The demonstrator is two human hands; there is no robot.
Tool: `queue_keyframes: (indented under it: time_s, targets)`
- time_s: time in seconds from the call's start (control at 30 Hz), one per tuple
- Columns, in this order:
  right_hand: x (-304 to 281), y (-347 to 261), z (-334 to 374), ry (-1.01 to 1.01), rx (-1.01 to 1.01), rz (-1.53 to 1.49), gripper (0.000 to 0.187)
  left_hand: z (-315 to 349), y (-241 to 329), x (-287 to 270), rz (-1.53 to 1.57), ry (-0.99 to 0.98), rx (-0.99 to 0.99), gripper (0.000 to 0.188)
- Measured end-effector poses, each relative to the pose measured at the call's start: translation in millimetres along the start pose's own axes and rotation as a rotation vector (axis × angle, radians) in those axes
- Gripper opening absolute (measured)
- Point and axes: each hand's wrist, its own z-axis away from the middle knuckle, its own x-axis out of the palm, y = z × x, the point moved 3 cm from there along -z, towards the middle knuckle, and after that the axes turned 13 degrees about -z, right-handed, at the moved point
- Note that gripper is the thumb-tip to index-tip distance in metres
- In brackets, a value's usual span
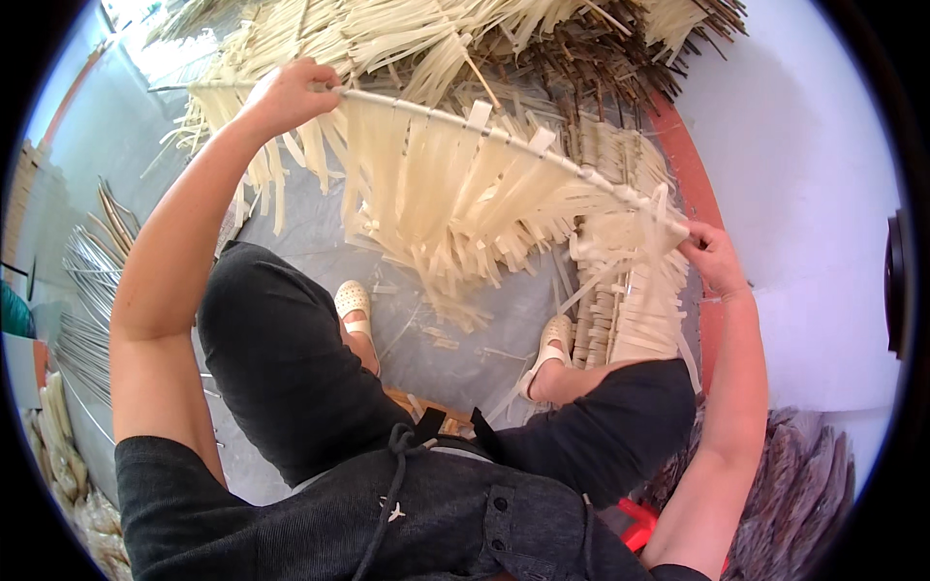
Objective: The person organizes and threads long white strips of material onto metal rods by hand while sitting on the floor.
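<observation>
A long thin rod (455, 118) stretches across in front of me, sloping down from far left to nearer right. Flat cream strips, like thatch or a fringe (417, 169), are looped over it and hang down. My left hand (295, 95) is closed round the rod toward its left part, thumb and fingers pinching it. At the right end, my right hand (712, 257) grips the rod, where several loose strips (662, 228) dangle beside the fingers. The fringe hangs above the grey floor (446, 368), in front of my feet.
A big heap of cream fringe (368, 39) lies at the far side, with dark stick ends (678, 53) poking out. Fringed pieces are stacked (620, 310) along the right wall. Metal rods (87, 344) lie left; dark bundles (790, 494) and a red object (636, 526) sit near right.
</observation>
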Motion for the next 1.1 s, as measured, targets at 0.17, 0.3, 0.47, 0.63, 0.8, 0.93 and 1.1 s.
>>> queue_keyframes:
  time_s: [0.17, 0.3, 0.47, 0.63, 0.8, 0.93, 1.1]
  targets:
    - [26, -14, 2, -0.082, 0.109, 0.086, 0.028, 17, -22, 8, 0.066, -0.045, 0.044, 0.024]
    - [31, -26, -19, -0.019, -0.002, -0.056, 0.034, 19, -37, 13, 0.133, -0.011, 0.034, 0.023]
    - [46, -43, -15, -0.197, 0.263, 0.134, 0.023, 24, -40, 15, 0.109, -0.048, -0.003, 0.026]
    - [82, 16, 24, -0.203, 0.284, 0.151, 0.028, 58, -31, 38, 0.168, -0.273, 0.077, 0.026]
    - [206, 130, 41, -0.419, 0.191, 0.250, 0.034, 79, -88, 161, 0.228, -0.690, 0.079, 0.028]
    - [205, 86, 28, -0.177, 0.356, -0.061, 0.030, 66, -84, 145, 0.214, -0.438, 0.089, 0.029]
    - [168, 61, 27, -0.315, 0.456, -0.027, 0.035, 71, -68, 110, 0.306, -0.467, 0.041, 0.025]
